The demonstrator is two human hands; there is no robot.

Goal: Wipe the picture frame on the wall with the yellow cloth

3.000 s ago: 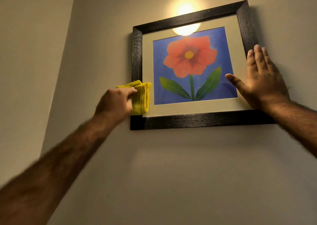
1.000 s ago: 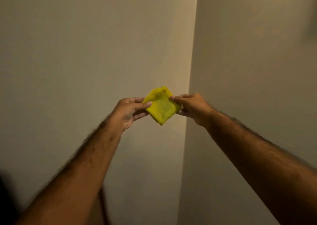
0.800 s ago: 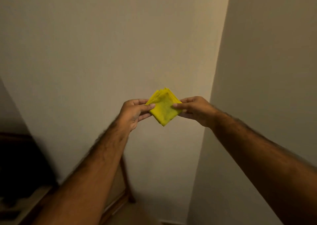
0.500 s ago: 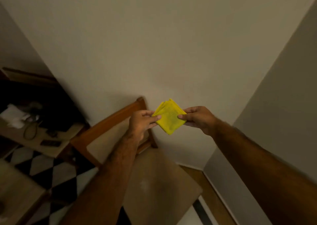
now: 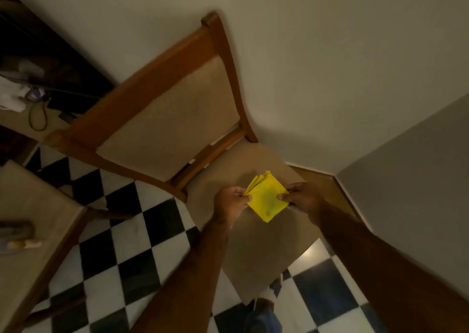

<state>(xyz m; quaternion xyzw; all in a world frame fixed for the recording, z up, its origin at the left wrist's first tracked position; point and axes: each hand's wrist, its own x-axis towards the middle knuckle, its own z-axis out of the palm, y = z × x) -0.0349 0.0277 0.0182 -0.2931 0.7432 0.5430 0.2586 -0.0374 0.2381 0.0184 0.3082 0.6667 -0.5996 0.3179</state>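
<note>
Plain, matte, cream-coloured walls (image 5: 330,53) meet in a corner at the right, smooth and bare down to a pale skirting. Below them runs a glossy floor (image 5: 142,244) of black and white square tiles set as a checkerboard, a spot of light shining off one white tile.

A wooden chair (image 5: 157,68) stands close to the wall: a curved, warm-brown frame with rounded top corners, a back panel of beige woven fabric, and a flat padded seat in the same tan cloth. At the left edge a pale tabletop (image 5: 30,205) with a dark wooden rim cuts in; something blurred lies on it that I can't make out. Farther back in the upper left is a dim, dark surface with a looped black cable (image 5: 38,117) and crumpled white material (image 5: 12,96).

Two bare forearms reach out over the chair seat. Between them is the yellow cloth (image 5: 266,199), folded into a thick, soft square turned like a diamond, its layered edges fanning at the upper corner. It is held in the air above the seat. The left hand (image 5: 231,202) has its grip pinched on the cloth's left corner, and the right hand (image 5: 300,197) has its grip pinched on the right corner, thumbs on top.
</note>
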